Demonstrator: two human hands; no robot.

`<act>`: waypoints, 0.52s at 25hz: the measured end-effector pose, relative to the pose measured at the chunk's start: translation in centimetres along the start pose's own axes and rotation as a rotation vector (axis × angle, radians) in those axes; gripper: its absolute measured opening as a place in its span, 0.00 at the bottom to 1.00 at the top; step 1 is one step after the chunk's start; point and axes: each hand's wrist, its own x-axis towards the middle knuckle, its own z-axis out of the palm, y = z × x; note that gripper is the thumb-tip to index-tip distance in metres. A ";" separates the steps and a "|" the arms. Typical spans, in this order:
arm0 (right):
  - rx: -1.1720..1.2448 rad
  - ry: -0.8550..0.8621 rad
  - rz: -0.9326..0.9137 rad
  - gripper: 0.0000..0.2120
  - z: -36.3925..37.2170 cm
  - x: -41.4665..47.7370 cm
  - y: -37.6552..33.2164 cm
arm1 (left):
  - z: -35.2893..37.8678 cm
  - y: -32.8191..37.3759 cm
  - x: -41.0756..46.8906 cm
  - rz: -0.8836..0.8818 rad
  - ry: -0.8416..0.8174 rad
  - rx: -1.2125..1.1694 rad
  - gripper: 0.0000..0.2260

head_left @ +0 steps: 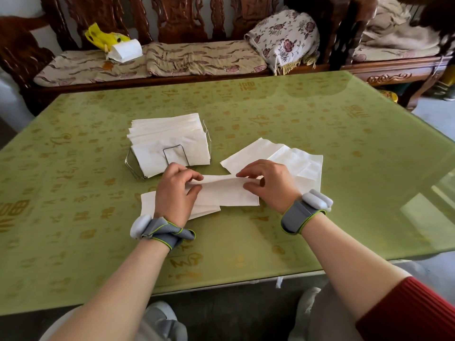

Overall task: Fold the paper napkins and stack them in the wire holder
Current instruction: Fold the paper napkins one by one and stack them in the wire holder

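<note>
The left hand (176,193) and right hand (268,185) each pinch the top fold of a white paper napkin (226,194) lying toward the green bench's (320,119) near edge. Just beyond, mid-bench, stand a napkin-filled silver wire holder (173,146) and loose white napkins (290,158).

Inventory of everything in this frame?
wire holder: 1, silver, table left of centre
folded napkins: stack, white, in holder
loose napkins: pile, white, right of holder
held napkin: 1, white, between both hands
flat napkins: unclear count, white, under left hand
table: 1, green, gold characters
bench: 1, dark wood, behind table
yellow bag: 1, bench left
floral cloth: 1, cream, bench right
wristbands: 2, grey, one per wrist
left hand: pinches held napkin's left end
right hand: pinches its top edge
</note>
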 end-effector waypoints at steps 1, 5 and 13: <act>-0.016 0.020 0.013 0.11 0.2 0.0 0.0 | 0.0 -0.1 0.0 -0.004 0.011 0.016 0.07; -0.061 0.065 0.022 0.05 0.8 0.1 -0.1 | -0.1 -0.3 0.1 0.026 0.059 0.061 0.04; 0.210 0.235 -0.016 0.11 1.6 1.3 -4.6 | -3.6 0.0 0.9 -0.036 0.274 -0.164 0.06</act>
